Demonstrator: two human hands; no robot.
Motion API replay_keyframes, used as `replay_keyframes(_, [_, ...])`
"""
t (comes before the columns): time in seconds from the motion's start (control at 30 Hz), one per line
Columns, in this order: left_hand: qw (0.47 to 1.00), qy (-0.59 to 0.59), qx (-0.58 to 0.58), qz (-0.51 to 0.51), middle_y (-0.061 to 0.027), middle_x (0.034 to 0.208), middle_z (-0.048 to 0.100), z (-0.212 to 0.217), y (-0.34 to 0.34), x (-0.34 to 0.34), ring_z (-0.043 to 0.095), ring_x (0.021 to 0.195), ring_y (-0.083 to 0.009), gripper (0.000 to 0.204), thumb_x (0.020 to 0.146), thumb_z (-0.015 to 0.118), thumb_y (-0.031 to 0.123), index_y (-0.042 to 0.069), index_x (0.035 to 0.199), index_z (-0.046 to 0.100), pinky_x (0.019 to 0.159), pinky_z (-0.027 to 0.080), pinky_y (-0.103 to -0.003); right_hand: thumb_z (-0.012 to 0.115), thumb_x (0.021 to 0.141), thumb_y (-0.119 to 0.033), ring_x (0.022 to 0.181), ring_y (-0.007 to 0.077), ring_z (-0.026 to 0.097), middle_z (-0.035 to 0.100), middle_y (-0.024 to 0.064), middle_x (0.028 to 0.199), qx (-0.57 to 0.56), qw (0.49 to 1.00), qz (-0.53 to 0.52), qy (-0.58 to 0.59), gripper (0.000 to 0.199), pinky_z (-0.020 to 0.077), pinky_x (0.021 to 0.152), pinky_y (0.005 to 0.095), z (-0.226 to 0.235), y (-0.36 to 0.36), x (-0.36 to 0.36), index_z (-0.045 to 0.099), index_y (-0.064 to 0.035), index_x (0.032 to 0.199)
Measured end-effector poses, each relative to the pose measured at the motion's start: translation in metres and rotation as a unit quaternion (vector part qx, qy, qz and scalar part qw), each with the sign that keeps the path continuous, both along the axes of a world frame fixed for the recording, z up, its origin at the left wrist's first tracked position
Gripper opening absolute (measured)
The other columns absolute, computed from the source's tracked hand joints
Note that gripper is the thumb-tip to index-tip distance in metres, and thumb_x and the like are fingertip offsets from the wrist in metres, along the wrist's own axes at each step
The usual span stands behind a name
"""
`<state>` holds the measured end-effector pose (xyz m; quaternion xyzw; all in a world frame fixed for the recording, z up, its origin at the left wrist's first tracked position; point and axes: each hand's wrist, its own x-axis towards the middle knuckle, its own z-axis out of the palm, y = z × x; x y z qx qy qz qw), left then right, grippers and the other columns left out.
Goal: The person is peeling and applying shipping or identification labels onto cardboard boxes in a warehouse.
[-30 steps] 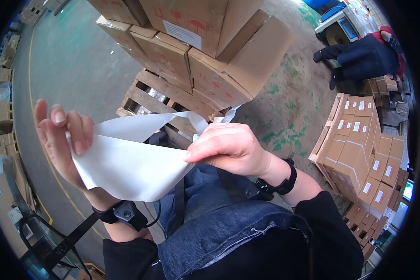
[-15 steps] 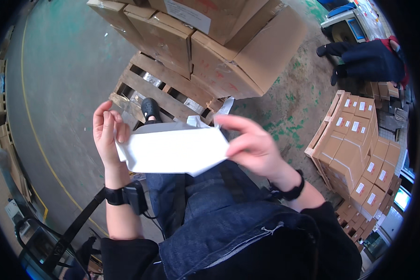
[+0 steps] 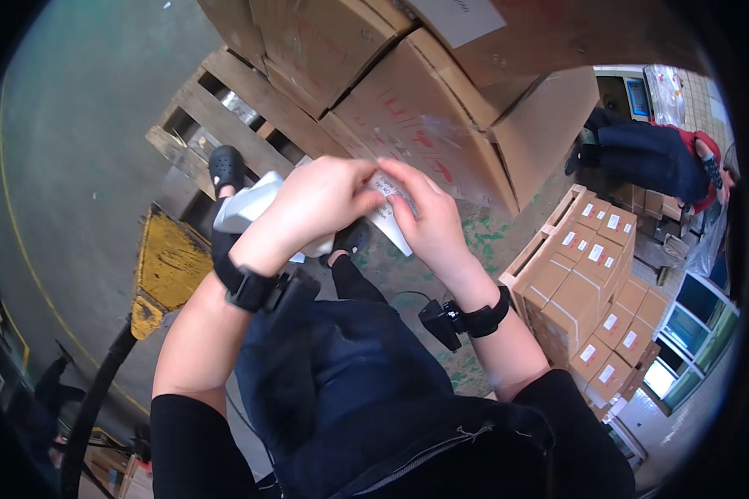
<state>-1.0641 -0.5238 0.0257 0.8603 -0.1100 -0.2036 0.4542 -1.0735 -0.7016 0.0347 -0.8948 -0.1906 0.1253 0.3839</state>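
Note:
Both hands meet in front of me over a white sheet of paper [image 3: 383,218] with dark print. My left hand [image 3: 320,200] has its fingers bent and pinched at the sheet's upper part. My right hand [image 3: 431,214] pinches the same part from the other side, thumb and fingertips close to the left fingers. Beneath my left wrist more folded white paper [image 3: 254,204] shows; whether it joins the printed piece is hidden. Just beyond the hands stands a large cardboard box [image 3: 416,116] with red marks, in a stack of such boxes.
The stack rests on a wooden pallet [image 3: 237,125]. A yellow pallet jack [image 3: 172,258] with a black handle [image 3: 104,391] stands at my left. On the right, strapped small cartons [image 3: 574,283] fill another pallet. A person [image 3: 657,154] stands farther off at the right.
The hands have come together from either side of the wide-spread paper. My left hand has moved right, and the stack now appears closer. The pallet jack has come into view.

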Motion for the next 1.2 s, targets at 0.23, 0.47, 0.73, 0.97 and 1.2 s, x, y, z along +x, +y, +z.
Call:
replay_keyframes(0.23, [0.996, 0.015, -0.067, 0.051, -0.0143, 0.065, 0.059, -0.075, -0.013, 0.027, 0.058, 0.064, -0.0323, 0.024, 0.078, 0.06, 0.03, 0.006, 0.077, 0.063, 0.058, 0.045, -0.04, 0.062, 0.079, -0.004, 0.095, 0.0149, 0.056, 0.057, 0.0132, 0.107, 0.238, 0.856, -0.34, 0.308, 0.039, 0.0449, 0.081, 0.0288, -0.085, -0.045, -0.027, 0.047, -0.007, 0.115])
replay_keyframes(0.47, [0.989, -0.015, -0.098, 0.107, -0.0138, 0.063, 0.058, -0.115, -0.024, 0.053, 0.057, 0.063, -0.0316, 0.03, 0.08, 0.057, 0.033, 0.005, 0.075, 0.063, 0.057, 0.044, -0.04, 0.062, 0.083, -0.016, 0.1, 0.0095, 0.045, 0.054, -0.0039, 0.106, 0.378, 0.653, -0.545, 0.367, 0.028, 0.032, 0.089, 0.0336, -0.109, -0.024, -0.014, 0.051, -0.0147, 0.109])
replay_keyframes(0.73, [0.983, 0.003, -0.123, 0.135, -0.0123, 0.062, 0.058, -0.118, -0.037, 0.066, 0.058, 0.061, -0.0293, 0.034, 0.08, 0.057, 0.036, 0.004, 0.076, 0.065, 0.057, 0.044, -0.039, 0.065, 0.082, -0.023, 0.095, 0.0111, 0.046, 0.053, -0.002, 0.104, 0.428, 0.558, -0.618, 0.351, 0.032, 0.0336, 0.088, 0.0317, -0.106, -0.021, -0.004, 0.051, -0.0124, 0.109])
replay_keyframes(0.97, [0.961, 0.0, -0.105, 0.255, -0.0038, 0.058, 0.05, -0.114, 0.001, 0.041, 0.05, 0.054, -0.0132, 0.033, 0.079, 0.062, 0.024, 0.004, 0.104, 0.059, 0.051, 0.04, -0.027, 0.058, 0.086, -0.018, 0.11, 0.0149, 0.043, 0.051, 0.0052, 0.113, 0.354, 0.715, -0.432, 0.421, 0.038, 0.0339, 0.092, 0.0349, -0.095, 0.003, -0.001, 0.046, -0.0053, 0.119])
replay_keyframes(1.2, [0.934, 0.046, -0.228, 0.271, 0.0046, 0.058, 0.044, -0.007, 0.057, -0.04, 0.039, 0.054, -0.0029, 0.033, 0.076, 0.065, 0.011, 0.003, 0.107, 0.058, 0.048, 0.031, -0.019, 0.05, 0.088, -0.012, 0.126, 0.0189, 0.032, 0.026, 0.0121, 0.141, 0.227, 0.754, -0.451, 0.42, 0.057, 0.0331, 0.098, 0.036, -0.161, -0.039, -0.007, 0.024, -0.0081, 0.138])
